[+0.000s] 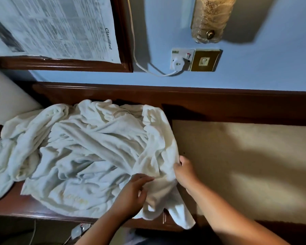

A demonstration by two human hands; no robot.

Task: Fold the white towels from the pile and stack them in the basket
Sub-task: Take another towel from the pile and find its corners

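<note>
- Two hands of mine work at the near right corner of the pile of white towels (81,147), which lies crumpled across the left half of the dark wooden desk (237,106).
- My right hand (185,171) grips the right edge of one towel (159,174), with its fingers curled into the cloth and the back of the hand turned towards the beige mat (245,165).
- My left hand (135,190) sits just beside it. Its fingers are bent over a fold of the same towel and the thumb closes in below, so it pinches the cloth. Blur hides exactly how the fingertips hold it.
- That towel is bunched between my hands, and its lower corner hangs over the desk's front edge.
- The mat covers the right half of the desk, and the pile's right edge lies along its left side.
- On the blue wall behind, a white plug (179,63) sits in a socket, with a brass plate (205,61) touching its right side.
- A newspaper (60,27) hangs in a dark wooden frame (125,41) at upper left, and a wall lamp (212,16) is above the socket.
</note>
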